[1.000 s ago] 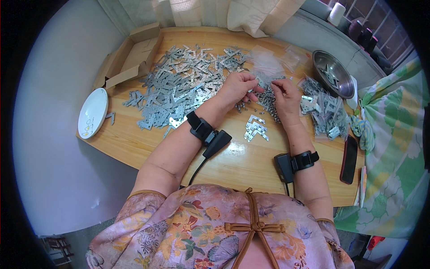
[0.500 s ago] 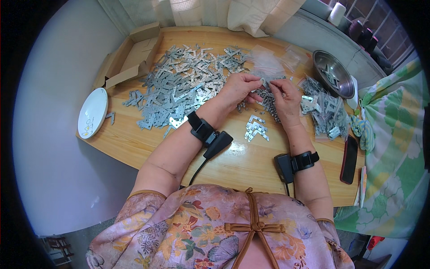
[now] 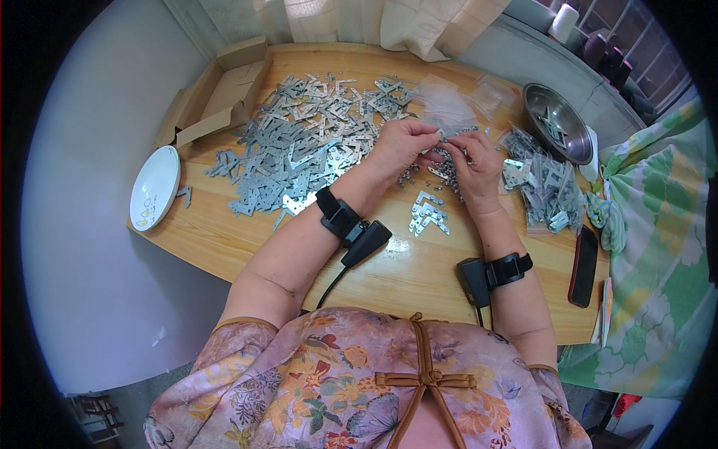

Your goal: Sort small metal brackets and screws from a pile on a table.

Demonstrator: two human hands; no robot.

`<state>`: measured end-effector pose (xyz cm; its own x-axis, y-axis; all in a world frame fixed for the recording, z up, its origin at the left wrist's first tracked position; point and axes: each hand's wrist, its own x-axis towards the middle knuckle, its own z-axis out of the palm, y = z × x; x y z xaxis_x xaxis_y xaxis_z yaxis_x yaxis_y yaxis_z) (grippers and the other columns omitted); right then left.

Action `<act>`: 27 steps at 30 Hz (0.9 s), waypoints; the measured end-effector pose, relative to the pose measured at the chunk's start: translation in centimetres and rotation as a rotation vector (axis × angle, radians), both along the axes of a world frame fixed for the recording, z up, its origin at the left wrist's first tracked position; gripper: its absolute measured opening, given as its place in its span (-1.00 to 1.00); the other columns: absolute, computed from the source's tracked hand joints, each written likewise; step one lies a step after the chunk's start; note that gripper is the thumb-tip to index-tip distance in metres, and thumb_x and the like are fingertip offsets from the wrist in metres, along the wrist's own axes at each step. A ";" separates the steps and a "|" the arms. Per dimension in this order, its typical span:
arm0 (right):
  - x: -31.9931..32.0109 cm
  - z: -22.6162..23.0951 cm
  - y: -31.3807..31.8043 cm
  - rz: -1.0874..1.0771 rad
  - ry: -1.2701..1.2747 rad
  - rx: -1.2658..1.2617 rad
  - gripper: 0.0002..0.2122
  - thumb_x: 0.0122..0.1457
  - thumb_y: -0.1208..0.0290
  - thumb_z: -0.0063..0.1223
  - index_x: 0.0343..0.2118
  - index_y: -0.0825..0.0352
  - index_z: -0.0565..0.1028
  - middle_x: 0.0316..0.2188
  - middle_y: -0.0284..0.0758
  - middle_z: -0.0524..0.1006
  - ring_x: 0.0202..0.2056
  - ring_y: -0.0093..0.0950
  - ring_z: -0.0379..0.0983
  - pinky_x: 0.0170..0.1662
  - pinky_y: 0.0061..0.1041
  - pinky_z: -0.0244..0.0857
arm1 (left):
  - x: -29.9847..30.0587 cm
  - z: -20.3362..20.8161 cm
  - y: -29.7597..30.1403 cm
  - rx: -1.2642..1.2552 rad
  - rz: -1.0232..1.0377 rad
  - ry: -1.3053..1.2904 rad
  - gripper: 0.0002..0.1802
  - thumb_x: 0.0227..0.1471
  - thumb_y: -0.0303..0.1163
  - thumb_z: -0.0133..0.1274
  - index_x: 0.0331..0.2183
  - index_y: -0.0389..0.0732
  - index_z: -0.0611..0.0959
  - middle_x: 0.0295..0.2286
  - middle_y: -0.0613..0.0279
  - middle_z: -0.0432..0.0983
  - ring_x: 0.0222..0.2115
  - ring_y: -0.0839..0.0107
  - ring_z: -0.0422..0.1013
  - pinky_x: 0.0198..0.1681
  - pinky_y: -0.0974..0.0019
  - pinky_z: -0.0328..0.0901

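Left hand (image 3: 401,150) has neared right hand (image 3: 480,166), pinching a pale piece (image 3: 440,135).

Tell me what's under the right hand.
A pile of small metal parts shows on the table along the left edge of the right hand. What the hand covers can't be seen, so the pile's full extent is unclear.
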<state>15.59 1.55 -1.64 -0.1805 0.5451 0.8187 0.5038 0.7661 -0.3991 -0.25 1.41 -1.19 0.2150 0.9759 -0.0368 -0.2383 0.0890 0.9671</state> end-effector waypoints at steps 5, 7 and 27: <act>0.1 0.0 0.0 -0.063 -0.030 0.045 -0.92 -0.18 0.52 0.14 -0.56 0.31 0.48 -0.56 -0.31 0.42 -0.50 -0.37 0.38 -0.49 -0.49 0.26 | 0.4 0.4 -0.3 0.003 0.004 -0.001 -0.76 -0.03 -0.45 0.00 -0.29 -0.39 0.51 -0.44 0.14 0.51 -0.53 0.47 0.48 -0.58 0.57 0.30; 0.1 0.0 -0.1 -0.077 -0.042 0.054 -0.92 -0.18 0.52 0.14 -0.56 0.30 0.48 -0.55 -0.31 0.42 -0.50 -0.37 0.38 -0.49 -0.49 0.26 | 0.4 0.4 -0.4 0.003 0.002 -0.008 -0.76 -0.03 -0.45 0.00 -0.29 -0.38 0.52 -0.44 0.14 0.51 -0.53 0.47 0.48 -0.58 0.57 0.29; 0.2 -1.3 0.6 0.209 0.522 -0.681 -0.86 -0.11 0.47 0.18 -0.47 0.35 0.49 -0.48 -0.41 0.47 -0.44 -0.61 0.38 -0.38 -0.64 0.24 | 0.2 0.8 -0.4 0.046 -0.083 0.004 -0.76 0.02 -0.40 -0.05 -0.26 -0.33 0.51 -0.42 0.18 0.50 -0.46 0.44 0.48 -0.48 0.54 0.35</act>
